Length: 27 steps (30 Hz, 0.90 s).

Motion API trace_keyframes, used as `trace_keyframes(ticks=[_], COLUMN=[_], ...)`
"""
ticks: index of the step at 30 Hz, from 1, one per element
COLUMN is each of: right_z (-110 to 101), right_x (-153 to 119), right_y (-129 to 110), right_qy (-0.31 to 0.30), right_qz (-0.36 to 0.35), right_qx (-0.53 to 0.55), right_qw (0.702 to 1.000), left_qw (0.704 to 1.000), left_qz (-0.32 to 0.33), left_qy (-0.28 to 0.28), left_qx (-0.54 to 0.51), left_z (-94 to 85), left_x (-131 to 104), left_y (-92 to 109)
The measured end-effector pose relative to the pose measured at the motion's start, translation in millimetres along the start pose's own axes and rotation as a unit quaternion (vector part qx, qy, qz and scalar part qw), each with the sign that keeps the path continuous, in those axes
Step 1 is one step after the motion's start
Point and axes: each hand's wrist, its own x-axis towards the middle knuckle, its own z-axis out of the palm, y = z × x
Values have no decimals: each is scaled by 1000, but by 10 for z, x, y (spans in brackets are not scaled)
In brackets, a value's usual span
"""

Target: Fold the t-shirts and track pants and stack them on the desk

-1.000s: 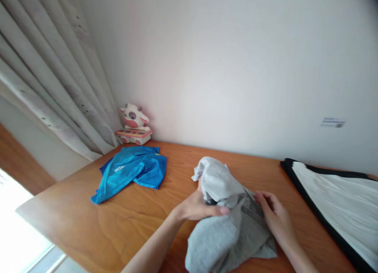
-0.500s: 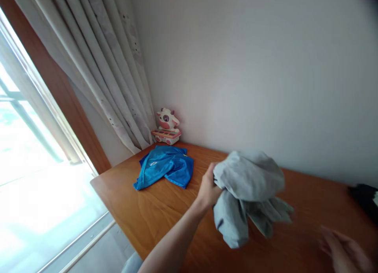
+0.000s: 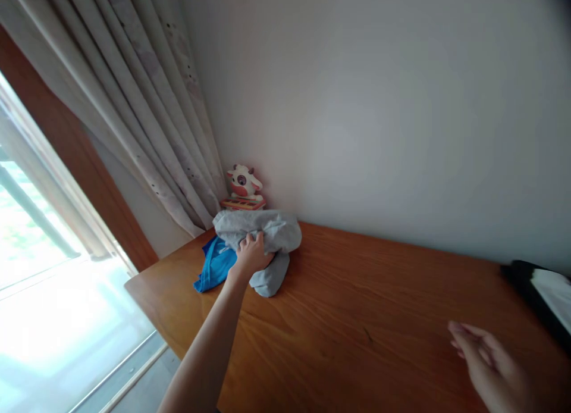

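A crumpled grey garment lies bunched over part of a blue garment at the far left of the table. My left hand is on the grey garment, its fingers curled into the cloth. The grey bundle hides much of the blue garment; its left part shows. My right hand is held over the table at the lower right, away from the garments. Its fingers are loosely bent, and I see nothing in them.
Behind the garments, a cow-shaped toy with a small keyboard stands in the corner by the curtain. Black and white cloth lies at the table's right. A wall runs behind the wooden table; a bright window is at left.
My left hand has carried the grey garment leftward and set it down onto the blue garment. The black and white cloth shows more at the right as the view has shifted.
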Motion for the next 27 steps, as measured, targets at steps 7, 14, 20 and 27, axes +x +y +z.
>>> trace_keyframes(ticks=[7,14,20,27], right_z=[49,-367,-1763,-2665], right_x=[-159,-85,404,529], right_y=[-402,-457,-88,460], right_qy=[-26,4,85,161], right_qz=[-29,-168,-71,118], right_qx=[70,-53,-342,-497], right_qw=[997,984,933,845], left_qw=[968,860,854,849], left_qz=[247,471,470,480], left_qy=[18,-86,-89,-90], left_qx=[-29,-175,-207,-200], left_z=[820,1228,1308,1315], left_x=[-497,-1074,-1019,-1022], left_y=[861,1563,1444,1465])
